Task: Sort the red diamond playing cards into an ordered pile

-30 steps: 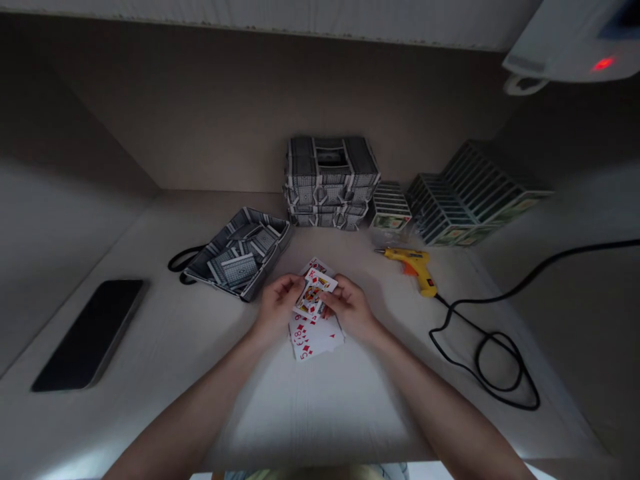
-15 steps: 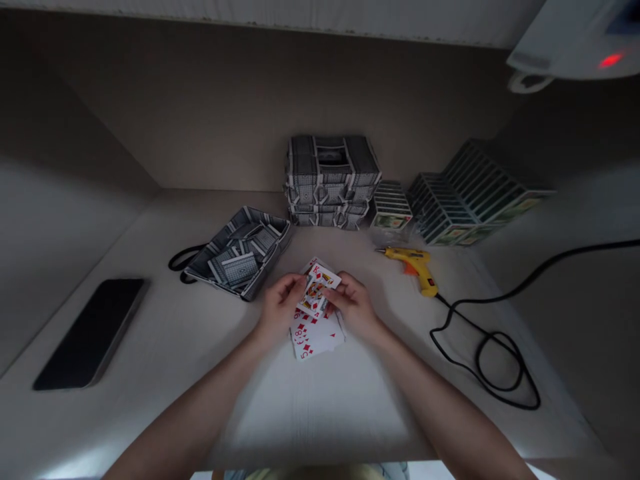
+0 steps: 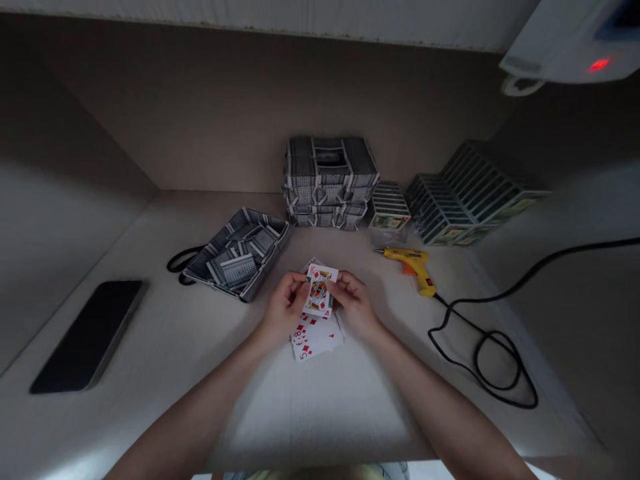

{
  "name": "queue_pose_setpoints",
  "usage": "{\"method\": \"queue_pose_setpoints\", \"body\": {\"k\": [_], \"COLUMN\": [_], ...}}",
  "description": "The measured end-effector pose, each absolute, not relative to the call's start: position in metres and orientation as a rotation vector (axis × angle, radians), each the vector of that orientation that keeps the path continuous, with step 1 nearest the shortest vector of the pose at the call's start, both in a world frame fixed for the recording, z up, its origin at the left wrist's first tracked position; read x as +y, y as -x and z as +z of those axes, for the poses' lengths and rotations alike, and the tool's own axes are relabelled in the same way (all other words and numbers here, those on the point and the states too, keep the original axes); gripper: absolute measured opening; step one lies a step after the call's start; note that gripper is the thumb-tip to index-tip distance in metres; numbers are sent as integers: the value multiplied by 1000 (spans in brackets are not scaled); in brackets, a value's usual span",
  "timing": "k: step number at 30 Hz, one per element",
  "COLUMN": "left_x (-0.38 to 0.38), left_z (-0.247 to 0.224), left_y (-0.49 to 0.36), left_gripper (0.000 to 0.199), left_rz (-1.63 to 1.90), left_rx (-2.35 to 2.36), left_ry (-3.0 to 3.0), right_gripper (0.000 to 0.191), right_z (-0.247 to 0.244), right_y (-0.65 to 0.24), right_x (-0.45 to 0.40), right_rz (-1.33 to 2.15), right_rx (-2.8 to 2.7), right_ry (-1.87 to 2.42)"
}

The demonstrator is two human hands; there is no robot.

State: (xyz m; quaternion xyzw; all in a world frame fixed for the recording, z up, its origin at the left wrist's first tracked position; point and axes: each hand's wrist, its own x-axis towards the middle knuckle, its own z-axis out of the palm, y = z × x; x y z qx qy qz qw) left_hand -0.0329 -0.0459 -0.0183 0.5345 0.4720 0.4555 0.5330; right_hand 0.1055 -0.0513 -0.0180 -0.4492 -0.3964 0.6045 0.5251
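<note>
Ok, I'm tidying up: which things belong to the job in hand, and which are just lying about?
In the job:
- king of diamonds, in left hand and right hand
- face-up cards beneath
- perhaps patterned tray and patterned stack

Apparently lying about:
- phone
- glue gun, untouched

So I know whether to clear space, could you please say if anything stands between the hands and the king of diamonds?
Nothing visible does: the left hand and right hand both hold the king of diamonds. The face-up cards lie mostly nearer the person, the glue gun to the right.
</note>
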Motion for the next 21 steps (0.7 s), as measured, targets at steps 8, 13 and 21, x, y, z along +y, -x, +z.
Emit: {"method": "queue_pose_setpoints", "body": {"k": [8, 13, 21], "left_x": [-45, -43, -43], "left_z": [-13, -11, -7], "left_y": [30, 33, 36], "left_gripper": [13, 16, 28], "left_rz": [1127, 1146, 1072], "left_rx": [1128, 1110, 1025], "left_ry": [-1093, -1086, -987], "right_gripper": [32, 33, 32], "right_z": [-26, -26, -22], "right_y": [-104, -108, -109], "right_x": [-52, -51, -51], "right_rz": [1428, 1453, 1484], "right_rx": [-992, -1051, -1030], "right_ry": [1051, 1077, 1098]}}
